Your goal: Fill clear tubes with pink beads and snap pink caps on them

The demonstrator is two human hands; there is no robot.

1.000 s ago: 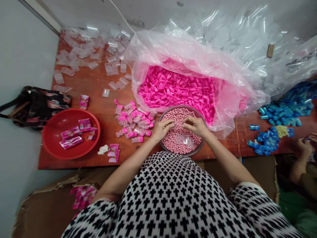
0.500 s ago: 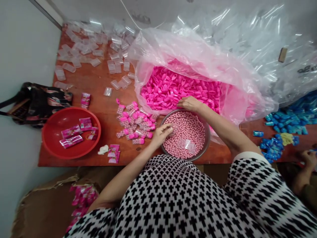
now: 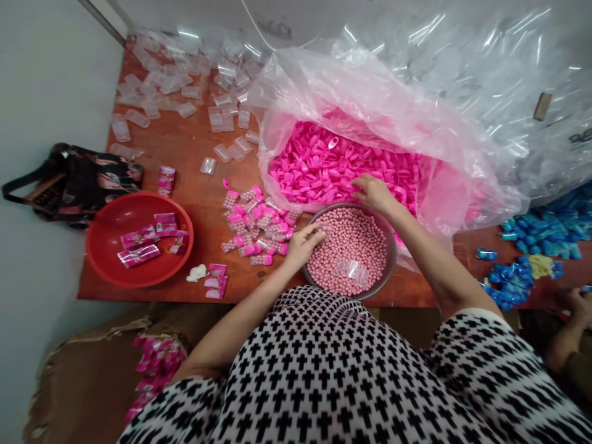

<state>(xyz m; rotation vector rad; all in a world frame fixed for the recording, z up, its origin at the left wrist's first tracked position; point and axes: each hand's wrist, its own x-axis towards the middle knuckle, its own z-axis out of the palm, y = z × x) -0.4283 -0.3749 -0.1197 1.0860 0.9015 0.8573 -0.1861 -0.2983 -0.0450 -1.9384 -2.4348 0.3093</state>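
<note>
My left hand [image 3: 303, 246] is closed at the left rim of a grey bowl [image 3: 393, 262] full of pink beads [image 3: 351, 237]. Its fingertips seem to pinch a small clear plastic container, hard to see against the beads. Two similar clear containers [image 3: 355, 271] lie on the beads. Just past the bowl's far rim, my right hand [image 3: 374, 194] reaches into an open plastic bag [image 3: 370, 86] of pink caps [image 3: 324, 160]. Its fingers are bent together among the caps; what they hold is hidden. Left of the bowl lies a pile of bead-filled containers with pink caps [image 3: 259, 225].
A red bowl [image 3: 104, 259] with pink packets stands at the left, by a black floral bag [image 3: 92, 182]. Clear containers [image 3: 161, 80] are scattered at the back left. Blue packets [image 3: 509, 280] lie at the right, near another person's hand [image 3: 578, 305]. A cardboard box [image 3: 78, 388] stands below.
My right hand has shifted slightly right and farther into the caps. My left hand stays at the bowl's left rim. The whole view has shifted a little.
</note>
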